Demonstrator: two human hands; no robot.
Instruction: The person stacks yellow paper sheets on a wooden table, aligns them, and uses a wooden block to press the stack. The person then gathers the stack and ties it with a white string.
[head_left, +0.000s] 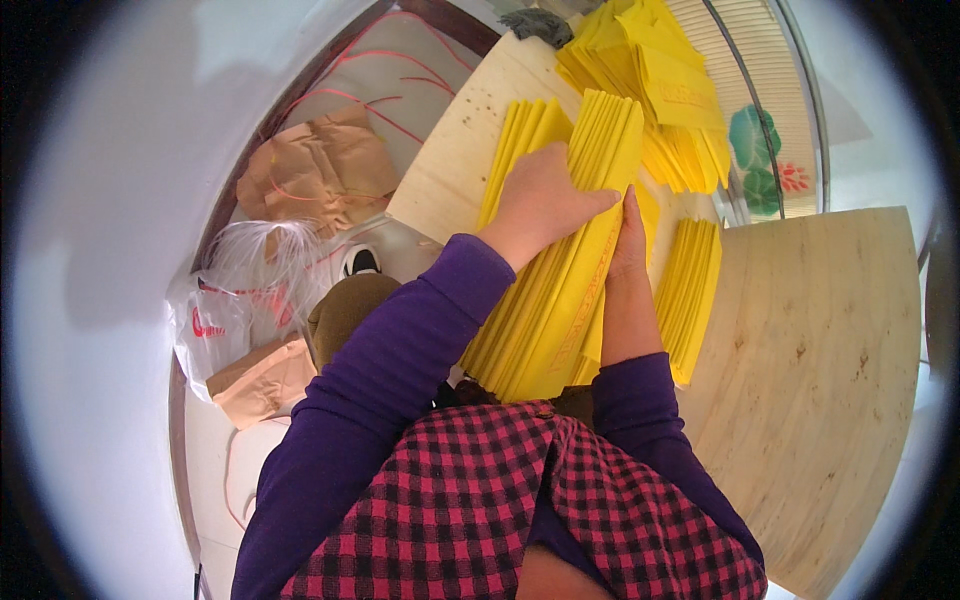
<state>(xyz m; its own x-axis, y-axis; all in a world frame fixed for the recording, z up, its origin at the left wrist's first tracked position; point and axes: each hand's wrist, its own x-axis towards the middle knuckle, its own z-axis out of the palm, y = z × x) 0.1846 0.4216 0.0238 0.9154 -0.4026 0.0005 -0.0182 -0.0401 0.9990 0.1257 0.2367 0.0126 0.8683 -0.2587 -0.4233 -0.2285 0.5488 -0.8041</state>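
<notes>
A thick stack of folded yellow sheets [560, 300], paper-like with faint red printing, leans lengthwise against my lap. My left hand [540, 200] grips it near its upper part, with the thumb pointing right across the top folds and the fingers partly hidden on the left side. On the right side my right hand [630, 240] holds the same stack, thumb up along its edge; its other fingers are hidden behind the sheets. Just beyond my left hand, another yellow bundle [525, 125] shows. To the right of my right forearm rests a further row of folded yellow sheets [690, 290].
A loose heap of yellow sheets [665, 80] lies at the far end of the wooden board [450, 150]. Another wooden board [800, 370] stands right. On the left floor are crumpled brown paper [320, 170], pink straps [390, 60] and a white plastic bag [205, 325].
</notes>
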